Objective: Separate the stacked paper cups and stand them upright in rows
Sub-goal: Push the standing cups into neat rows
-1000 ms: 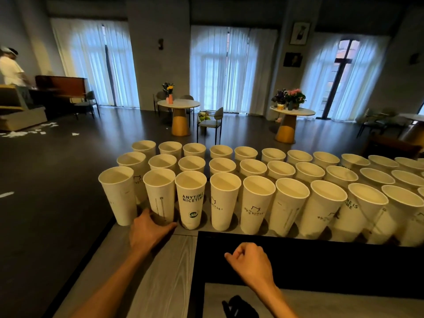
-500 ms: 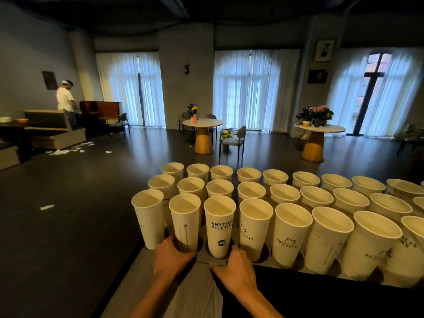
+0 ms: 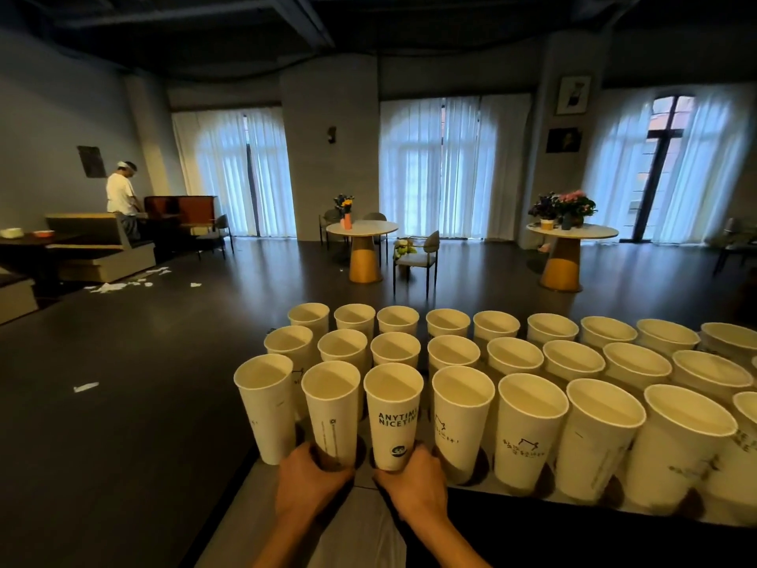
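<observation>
Several tall white paper cups stand upright in three rows on the table point(image 3: 262, 510), mouths up. My left hand point(image 3: 309, 483) wraps the base of the second cup in the front row point(image 3: 332, 407). My right hand point(image 3: 415, 481) grips the base of the third cup point(image 3: 393, 416), printed "ANYTIME NICETIME". A plain cup point(image 3: 266, 407) stands at the row's left end, close to the table's left edge. The front row runs on to the right past a cup with a small house drawing point(image 3: 526, 428).
A black mat point(image 3: 573, 535) covers the table's near right part. Beyond the cups lies dark open floor with two round tables point(image 3: 362, 231), chairs and flowers. A person in white point(image 3: 121, 194) stands far left by a bench; paper scraps litter the floor there.
The view has tilted up and to the right. My right hand came forward from the black mat to the printed cup's base. My left hand stayed at the second cup's base.
</observation>
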Available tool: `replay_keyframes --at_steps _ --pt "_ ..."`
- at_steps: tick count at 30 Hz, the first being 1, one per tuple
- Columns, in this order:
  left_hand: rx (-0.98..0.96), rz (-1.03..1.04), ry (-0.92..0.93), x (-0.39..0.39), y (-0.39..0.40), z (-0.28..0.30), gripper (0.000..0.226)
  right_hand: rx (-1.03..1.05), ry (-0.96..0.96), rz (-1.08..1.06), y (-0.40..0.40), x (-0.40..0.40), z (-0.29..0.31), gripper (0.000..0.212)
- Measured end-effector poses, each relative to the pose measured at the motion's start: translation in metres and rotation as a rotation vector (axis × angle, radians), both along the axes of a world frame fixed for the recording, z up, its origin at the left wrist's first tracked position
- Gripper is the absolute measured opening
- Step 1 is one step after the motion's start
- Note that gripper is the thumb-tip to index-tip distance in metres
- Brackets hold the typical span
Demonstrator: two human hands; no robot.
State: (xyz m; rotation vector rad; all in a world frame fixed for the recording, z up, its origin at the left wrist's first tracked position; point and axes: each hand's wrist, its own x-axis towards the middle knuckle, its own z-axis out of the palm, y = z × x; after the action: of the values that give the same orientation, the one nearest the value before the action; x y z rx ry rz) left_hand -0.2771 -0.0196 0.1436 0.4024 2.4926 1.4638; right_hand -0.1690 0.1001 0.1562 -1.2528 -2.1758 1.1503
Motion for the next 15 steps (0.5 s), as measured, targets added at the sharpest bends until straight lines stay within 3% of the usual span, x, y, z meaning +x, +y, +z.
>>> replay_keyframes --at_steps 9,15 --pt "-0.054 -0.056 0.105 0.002 -0.004 0.009 0.070 -0.055 0.021 0.012 0.008 -0.008 -0.024 0.073" --pt "-0.046 -0.052 0.095 0.005 -0.005 0.010 0.069 -0.174 0.069 0.106 0.001 0.010 -0.004 0.056"
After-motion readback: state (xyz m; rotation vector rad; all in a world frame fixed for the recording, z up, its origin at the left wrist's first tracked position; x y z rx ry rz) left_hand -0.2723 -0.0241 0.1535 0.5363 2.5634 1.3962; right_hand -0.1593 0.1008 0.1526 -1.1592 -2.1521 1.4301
